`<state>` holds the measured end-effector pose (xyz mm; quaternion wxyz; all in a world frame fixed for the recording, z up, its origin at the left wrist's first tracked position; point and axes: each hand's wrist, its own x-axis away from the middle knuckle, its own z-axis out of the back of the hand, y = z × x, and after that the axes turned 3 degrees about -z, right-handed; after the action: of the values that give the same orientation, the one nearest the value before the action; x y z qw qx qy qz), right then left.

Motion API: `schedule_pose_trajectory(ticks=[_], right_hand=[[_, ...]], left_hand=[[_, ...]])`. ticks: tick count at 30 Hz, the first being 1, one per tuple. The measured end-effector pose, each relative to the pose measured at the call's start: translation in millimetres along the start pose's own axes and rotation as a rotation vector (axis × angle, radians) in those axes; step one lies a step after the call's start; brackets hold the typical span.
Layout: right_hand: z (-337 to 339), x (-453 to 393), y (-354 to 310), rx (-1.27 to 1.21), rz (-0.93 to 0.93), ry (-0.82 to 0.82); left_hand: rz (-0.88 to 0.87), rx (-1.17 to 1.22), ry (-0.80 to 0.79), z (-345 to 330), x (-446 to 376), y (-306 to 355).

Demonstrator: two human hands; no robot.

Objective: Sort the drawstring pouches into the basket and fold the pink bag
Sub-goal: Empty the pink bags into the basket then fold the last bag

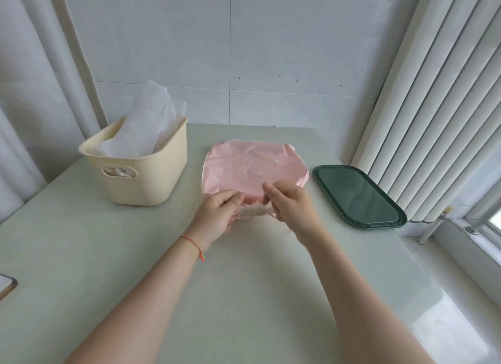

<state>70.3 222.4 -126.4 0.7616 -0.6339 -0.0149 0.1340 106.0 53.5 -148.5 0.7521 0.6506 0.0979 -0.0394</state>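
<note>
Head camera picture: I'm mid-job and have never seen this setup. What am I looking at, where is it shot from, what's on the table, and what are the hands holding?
There is no machine here. A person works with two bare hands, and the single picture comes from a camera worn on their head, looking forward and down.

On the pale table a cream basket stands at the left with white pouches sticking out of it. In the middle lies the pink bag, flat. To its right lies a dark green tray.

The left hand and the right hand meet at the bag's near edge. Both pinch a beige, frayed drawstring stretched between them. The left wrist wears a red string bracelet.
</note>
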Motion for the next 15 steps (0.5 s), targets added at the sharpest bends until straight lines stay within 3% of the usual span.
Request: schedule_pose_trajectory(ticks=[8,12,15], right_hand=[[-9,-12,11,0.351,0.14,0.261],[-11,-5,5,0.386,0.112,0.195],[6,2,-14,0.279,0.022,0.098]], left_hand=[[-0.122,-0.311,0.339,11,-12,-3],[-0.138,-0.4,0.324,19,-7,-3],[-0.083,-0.289,0.238,31,-6,12]])
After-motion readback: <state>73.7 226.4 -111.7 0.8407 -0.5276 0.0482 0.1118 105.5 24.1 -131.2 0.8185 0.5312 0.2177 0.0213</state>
